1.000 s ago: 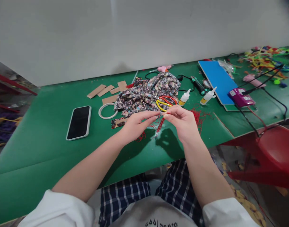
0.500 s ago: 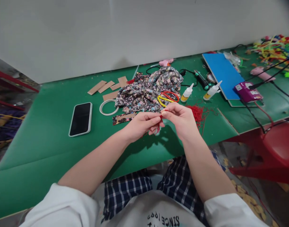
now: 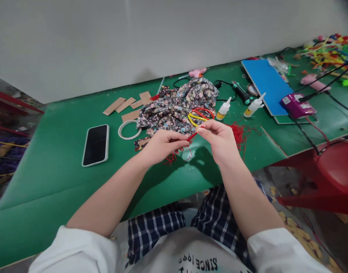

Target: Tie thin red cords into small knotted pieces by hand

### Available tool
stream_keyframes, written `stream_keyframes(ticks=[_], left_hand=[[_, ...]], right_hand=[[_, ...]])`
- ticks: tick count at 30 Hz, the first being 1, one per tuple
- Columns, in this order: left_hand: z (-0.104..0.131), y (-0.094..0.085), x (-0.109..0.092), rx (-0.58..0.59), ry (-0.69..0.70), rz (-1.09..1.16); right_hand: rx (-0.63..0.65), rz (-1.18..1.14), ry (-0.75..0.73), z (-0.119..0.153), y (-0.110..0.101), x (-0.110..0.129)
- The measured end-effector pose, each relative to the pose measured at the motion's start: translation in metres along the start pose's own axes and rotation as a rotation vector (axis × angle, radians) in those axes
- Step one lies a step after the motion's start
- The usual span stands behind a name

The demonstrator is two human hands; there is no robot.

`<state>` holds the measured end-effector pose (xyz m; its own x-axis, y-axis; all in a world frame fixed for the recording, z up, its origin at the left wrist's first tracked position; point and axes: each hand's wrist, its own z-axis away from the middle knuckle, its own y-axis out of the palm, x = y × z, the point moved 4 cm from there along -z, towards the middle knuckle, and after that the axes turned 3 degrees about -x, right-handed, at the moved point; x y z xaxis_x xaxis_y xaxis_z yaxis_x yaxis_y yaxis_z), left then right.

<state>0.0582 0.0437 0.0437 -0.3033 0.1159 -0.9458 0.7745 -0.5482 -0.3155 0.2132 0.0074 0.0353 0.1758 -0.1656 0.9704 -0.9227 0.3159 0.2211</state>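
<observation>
i see the red cord (image 3: pixel 192 135) held above the bench (image 3: pixel 57 185) near the floral cloth (image 3: pixel 174 112); its long axis slants away rightward; the left hand (image 3: pixel 162 147) pinches its nearer part, the right hand (image 3: pixel 220 139) its farther part

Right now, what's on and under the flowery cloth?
Scissors with red and yellow handles lie at least partly on the flowery cloth; anything beneath its folds is covered.

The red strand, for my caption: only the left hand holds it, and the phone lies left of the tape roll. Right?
Not only the left hand: the head view shows the right hand pinching the red strand too. The phone does lie there.
</observation>
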Motion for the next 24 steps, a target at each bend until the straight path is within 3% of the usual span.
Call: stream_keyframes(ticks=[6, 14, 18, 24], left_hand=[[0.000, -0.013, -0.006, -0.219, 0.187, -0.034], [0.000, -0.018, 0.004, -0.471, 0.172, 0.088], [0.006, -0.020, 0.001, -0.610, 0.237, -0.038], [0.010, -0.022, -0.003, -0.660, 0.267, -0.040]], right_hand=[[-0.030, -0.082, 0.011, -0.001, -0.001, -0.003], [0.036, -0.079, -0.004, 0.008, 0.013, -0.010], [0.072, -0.043, -0.010, 0.015, 0.025, -0.011], [0.110, -0.023, 0.003, 0.020, 0.032, -0.011]])
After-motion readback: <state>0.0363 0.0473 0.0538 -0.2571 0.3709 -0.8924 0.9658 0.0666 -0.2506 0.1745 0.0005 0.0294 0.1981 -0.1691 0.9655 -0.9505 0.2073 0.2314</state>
